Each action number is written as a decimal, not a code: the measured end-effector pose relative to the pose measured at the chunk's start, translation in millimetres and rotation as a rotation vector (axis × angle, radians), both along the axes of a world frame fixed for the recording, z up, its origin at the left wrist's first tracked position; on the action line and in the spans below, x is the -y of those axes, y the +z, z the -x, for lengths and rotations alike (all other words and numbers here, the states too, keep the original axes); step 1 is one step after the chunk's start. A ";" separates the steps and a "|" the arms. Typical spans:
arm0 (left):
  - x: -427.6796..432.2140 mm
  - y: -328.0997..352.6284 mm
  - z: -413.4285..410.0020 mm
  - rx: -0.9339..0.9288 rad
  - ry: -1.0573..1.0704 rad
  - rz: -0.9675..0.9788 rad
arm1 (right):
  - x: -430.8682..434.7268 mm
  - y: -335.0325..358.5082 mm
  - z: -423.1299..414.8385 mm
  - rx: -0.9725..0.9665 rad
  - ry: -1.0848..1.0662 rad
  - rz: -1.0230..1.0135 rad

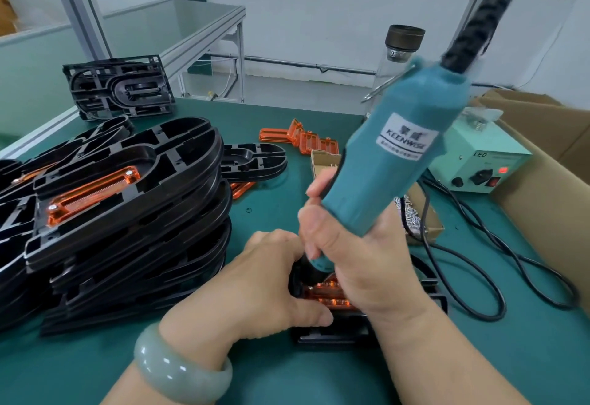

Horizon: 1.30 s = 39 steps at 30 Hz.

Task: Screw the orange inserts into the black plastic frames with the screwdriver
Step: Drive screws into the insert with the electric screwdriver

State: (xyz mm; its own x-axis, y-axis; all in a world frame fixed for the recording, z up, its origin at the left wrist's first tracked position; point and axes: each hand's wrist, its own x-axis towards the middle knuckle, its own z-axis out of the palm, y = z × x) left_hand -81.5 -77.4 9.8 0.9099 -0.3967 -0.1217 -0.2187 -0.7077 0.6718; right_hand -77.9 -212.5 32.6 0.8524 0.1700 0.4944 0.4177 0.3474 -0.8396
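My right hand (pixel 348 251) grips the teal electric screwdriver (pixel 396 152), which tilts to the upper right with its black tip down on an orange insert (pixel 329 292). That insert lies in a black plastic frame (pixel 332 334) near the table's front edge, mostly hidden by my hands. My left hand (pixel 265 280) has its fingers curled around the screwdriver's black nose, and its thumb rests on the frame. To the left stands a leaning stack of black frames (pixel 134 219); the top one carries a fitted orange insert (pixel 92 190).
Loose orange inserts (pixel 300 137) lie at mid-table beside another black frame (pixel 252 161). A small box of screws (pixel 415 216) and a pale green power supply (pixel 485 161) with black cables sit at the right. A large cardboard box (pixel 549 181) fills the right edge.
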 end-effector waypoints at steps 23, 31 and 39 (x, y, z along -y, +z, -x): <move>32.3 0.8 -8.3 0.428 0.114 -0.120 | 52.5 4.0 -22.3 -0.181 -0.375 -0.683; 45.6 -1.7 -13.1 0.472 0.107 -0.245 | 59.9 5.3 -27.8 -0.299 -0.405 -0.809; 45.3 40.9 21.5 0.607 0.089 -0.433 | 68.7 6.3 -31.5 -0.347 -0.432 -0.909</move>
State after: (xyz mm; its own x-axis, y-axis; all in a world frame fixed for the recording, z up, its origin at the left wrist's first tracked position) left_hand -103.1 -122.7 50.7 0.8934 -0.3489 0.2831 -0.3914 -0.9137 0.1091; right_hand -46.4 -281.2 38.9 0.8711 -0.4911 0.0019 0.4427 0.7835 -0.4361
